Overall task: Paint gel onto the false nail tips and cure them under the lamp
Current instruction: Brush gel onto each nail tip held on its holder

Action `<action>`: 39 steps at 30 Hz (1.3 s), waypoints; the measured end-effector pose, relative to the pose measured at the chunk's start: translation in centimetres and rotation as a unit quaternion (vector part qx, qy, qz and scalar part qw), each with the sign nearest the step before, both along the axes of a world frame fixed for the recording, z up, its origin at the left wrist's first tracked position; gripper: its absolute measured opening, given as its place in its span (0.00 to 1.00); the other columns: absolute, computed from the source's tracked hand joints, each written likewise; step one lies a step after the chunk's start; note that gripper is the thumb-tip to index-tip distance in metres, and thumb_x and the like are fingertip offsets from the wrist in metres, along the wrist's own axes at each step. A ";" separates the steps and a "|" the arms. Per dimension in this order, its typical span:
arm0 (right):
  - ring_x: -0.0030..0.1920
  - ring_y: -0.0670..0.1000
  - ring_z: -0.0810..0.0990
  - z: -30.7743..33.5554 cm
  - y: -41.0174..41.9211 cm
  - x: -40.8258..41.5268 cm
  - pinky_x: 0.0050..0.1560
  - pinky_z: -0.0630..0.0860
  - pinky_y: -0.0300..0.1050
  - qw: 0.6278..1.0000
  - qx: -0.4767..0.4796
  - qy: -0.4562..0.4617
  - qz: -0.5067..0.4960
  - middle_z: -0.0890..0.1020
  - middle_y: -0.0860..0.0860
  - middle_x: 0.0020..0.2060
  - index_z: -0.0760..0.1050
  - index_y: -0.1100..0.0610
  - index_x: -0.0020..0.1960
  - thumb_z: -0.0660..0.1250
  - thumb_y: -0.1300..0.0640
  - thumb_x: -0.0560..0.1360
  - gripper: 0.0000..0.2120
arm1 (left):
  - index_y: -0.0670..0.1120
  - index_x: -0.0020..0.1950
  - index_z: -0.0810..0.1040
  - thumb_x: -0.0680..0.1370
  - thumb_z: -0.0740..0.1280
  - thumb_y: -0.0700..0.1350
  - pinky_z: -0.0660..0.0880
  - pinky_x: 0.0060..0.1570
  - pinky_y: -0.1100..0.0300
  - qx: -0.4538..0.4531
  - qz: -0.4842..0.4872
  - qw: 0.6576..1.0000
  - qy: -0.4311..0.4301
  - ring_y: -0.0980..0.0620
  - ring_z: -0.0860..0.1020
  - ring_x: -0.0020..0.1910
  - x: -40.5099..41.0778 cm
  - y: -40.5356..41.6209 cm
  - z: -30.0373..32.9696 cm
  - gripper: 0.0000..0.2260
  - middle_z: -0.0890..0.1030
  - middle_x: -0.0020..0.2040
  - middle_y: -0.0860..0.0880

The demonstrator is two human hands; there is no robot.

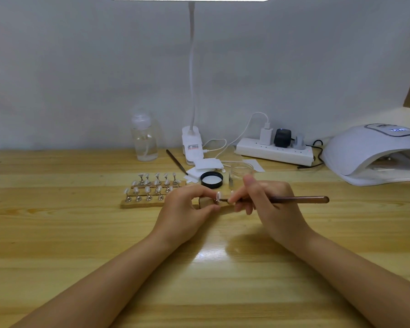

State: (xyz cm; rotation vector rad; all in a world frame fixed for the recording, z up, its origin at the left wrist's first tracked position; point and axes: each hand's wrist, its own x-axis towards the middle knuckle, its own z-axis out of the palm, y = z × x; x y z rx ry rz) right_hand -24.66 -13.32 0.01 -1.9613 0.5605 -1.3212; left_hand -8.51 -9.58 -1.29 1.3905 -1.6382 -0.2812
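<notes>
1. Nail tip: single pale, glossy false tip on a small metal stand, held up just above the table at centre, between the two hands. Colour whitish-pink; finer detail too small to tell.

2. Left hand: fingers curled, thumb and forefinger pinching the stand under the tip; a small wooden block shows just below the fingers, contact unclear.

3. Right hand: fingers curled round a brush, pen-style grip near the front end. Handle brown, glossy, pointing right; brush end meets the tip's face.

4. Tip racks: wooden strips w/ rows of metal stands, each carrying a pale tip, approx. three rows; sits left of the left hand, partly hidden by it at the right end.

5. Jar lid: black rim, white inside, lying open-side up behind the hands. Clear glass jar just right of it.

6. White wipes: small squares stacked behind the lid; a thin dark tool lies beside them, angled.

7. Curing lamp: white domed unit, far right, opening facing the table centre, display lit on top.

8. Pump bottle: clear, liquid inside, back of table, left of the desk lamp (white, flexible neck, head lit at top edge).

9. Power strip: white, by the wall, w/ plugs and cables.
</notes>
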 end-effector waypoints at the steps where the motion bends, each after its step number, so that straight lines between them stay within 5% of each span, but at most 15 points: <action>1: 0.28 0.40 0.77 0.0 0.0 0.0 0.32 0.70 0.29 1.000 0.003 -0.008 0.010 0.79 0.44 0.25 0.81 0.54 0.34 0.59 0.49 0.77 0.18 | 0.47 0.45 0.83 0.68 0.74 0.40 0.73 0.45 0.65 -0.001 0.002 1.000 0.001 0.55 0.79 0.46 0.0 0.0 0.0 0.08 0.83 0.43 0.52; 5: 0.31 0.40 0.78 0.0 -0.2 0.0 0.35 0.70 0.28 0.999 -0.039 0.004 -0.025 0.79 0.43 0.27 0.80 0.53 0.37 0.56 0.49 0.76 0.18 | 0.47 0.44 0.83 0.68 0.74 0.38 0.72 0.44 0.71 -0.002 0.001 1.000 0.013 0.55 0.79 0.46 0.0 0.0 0.0 0.07 0.83 0.42 0.52; 17: 0.32 0.41 0.77 0.0 -0.2 -0.1 0.35 0.70 0.32 0.998 -0.011 0.060 -0.014 0.78 0.47 0.27 0.80 0.52 0.35 0.57 0.49 0.76 0.18 | 0.48 0.46 0.83 0.68 0.73 0.38 0.75 0.47 0.66 0.021 -0.001 0.999 0.037 0.58 0.79 0.47 0.0 0.1 0.0 0.08 0.83 0.42 0.53; 29: 0.30 0.39 0.76 0.0 -0.2 0.0 0.34 0.68 0.27 1.000 0.024 0.010 -0.005 0.79 0.42 0.26 0.80 0.56 0.33 0.54 0.51 0.76 0.21 | 0.49 0.45 0.83 0.68 0.74 0.39 0.72 0.48 0.69 0.011 0.004 1.000 0.026 0.61 0.79 0.45 0.0 0.0 -0.1 0.09 0.82 0.41 0.58; 33: 0.32 0.40 0.77 0.0 -0.3 0.0 0.35 0.68 0.29 0.999 0.004 0.045 -0.024 0.79 0.45 0.28 0.80 0.53 0.36 0.54 0.50 0.76 0.19 | 0.50 0.45 0.83 0.68 0.74 0.39 0.73 0.47 0.68 0.011 0.003 1.000 0.027 0.61 0.79 0.45 0.1 -0.1 -0.2 0.09 0.82 0.41 0.58; 39: 0.29 0.40 0.76 0.4 -0.7 -0.6 0.36 0.68 0.28 0.997 0.032 -0.024 -0.059 0.78 0.49 0.25 0.79 0.55 0.32 0.53 0.49 0.76 0.22 | 0.55 0.42 0.81 0.68 0.74 0.38 0.71 0.46 0.73 0.006 0.002 0.999 0.036 0.63 0.78 0.45 0.1 0.0 -0.1 0.11 0.81 0.40 0.60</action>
